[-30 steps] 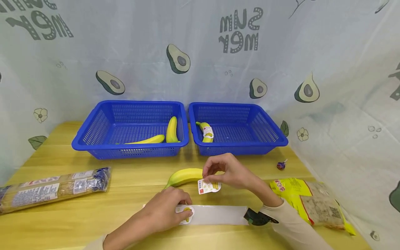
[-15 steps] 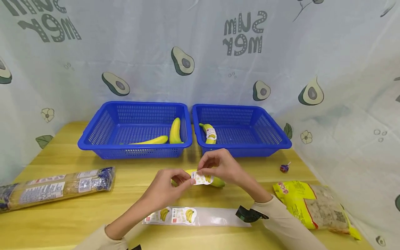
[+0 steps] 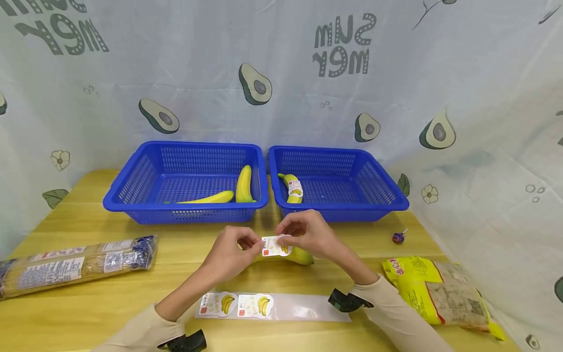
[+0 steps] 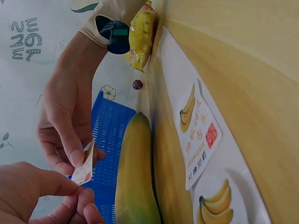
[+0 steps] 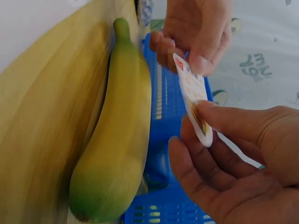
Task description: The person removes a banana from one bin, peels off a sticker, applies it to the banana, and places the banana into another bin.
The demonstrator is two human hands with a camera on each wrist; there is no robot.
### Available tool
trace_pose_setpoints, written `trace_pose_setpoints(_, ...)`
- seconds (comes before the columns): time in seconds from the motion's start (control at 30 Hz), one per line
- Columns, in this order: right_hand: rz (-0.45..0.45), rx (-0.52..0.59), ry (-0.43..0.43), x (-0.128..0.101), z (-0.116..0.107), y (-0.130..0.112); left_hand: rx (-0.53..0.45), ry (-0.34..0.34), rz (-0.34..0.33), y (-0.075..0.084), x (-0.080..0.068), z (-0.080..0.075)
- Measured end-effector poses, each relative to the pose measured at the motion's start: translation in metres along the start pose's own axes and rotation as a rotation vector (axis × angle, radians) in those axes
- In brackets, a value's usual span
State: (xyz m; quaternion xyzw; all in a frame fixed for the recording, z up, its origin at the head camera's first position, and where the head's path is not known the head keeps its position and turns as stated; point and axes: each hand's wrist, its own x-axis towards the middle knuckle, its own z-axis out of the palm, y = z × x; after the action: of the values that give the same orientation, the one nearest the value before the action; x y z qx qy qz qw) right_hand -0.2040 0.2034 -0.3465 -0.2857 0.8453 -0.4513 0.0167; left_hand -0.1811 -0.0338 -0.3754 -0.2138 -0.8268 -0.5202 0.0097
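Observation:
A white banana-print sticker (image 3: 270, 246) is held up between both hands. My right hand (image 3: 310, 234) pinches its right end between thumb and fingers. At its left end, the thumb and fingertips of my left hand (image 3: 233, 250) grip the edge. Under the sticker a yellow banana (image 5: 119, 126) with green ends lies on the table, partly hidden by the hands in the head view. Nearer to me is a pale backing strip (image 3: 308, 307) with two more stickers (image 3: 255, 306) at its left end.
Behind the hands stand two blue baskets, the left basket (image 3: 184, 208) with two bananas (image 3: 244, 185), the right basket (image 3: 343, 213) with one stickered banana (image 3: 293, 187). A noodle pack (image 3: 79, 266) lies left; a yellow bag (image 3: 442, 293) and small lollipop (image 3: 399, 237) lie right.
My left hand has left the backing strip and risen to the sticker's left end. The sticker, formerly held by the right hand alone, has shifted slightly left and up over the banana.

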Motion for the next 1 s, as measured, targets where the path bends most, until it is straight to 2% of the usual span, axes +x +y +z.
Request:
trace_pose_setpoints(0.2,0.005,-0.074,0.015,0.001,-0.004,0.008,0.037,0.024,-0.002,-0.002,0.007,0.002)
trace_pose_setpoints(0.57,-0.011,-0.121,0.031,0.003,-0.001,0.017,0.118,0.05,-0.051,-0.005,0.009,0.003)
trace_pose_setpoints(0.77,-0.047,-0.143,0.04,0.005,0.003,0.02,0.172,0.072,-0.044,-0.008,0.007,0.005)
trace_pose_setpoints(1.0,-0.07,-0.166,0.063,0.004,0.007,0.025,0.215,0.09,-0.003,-0.012,0.005,0.009)
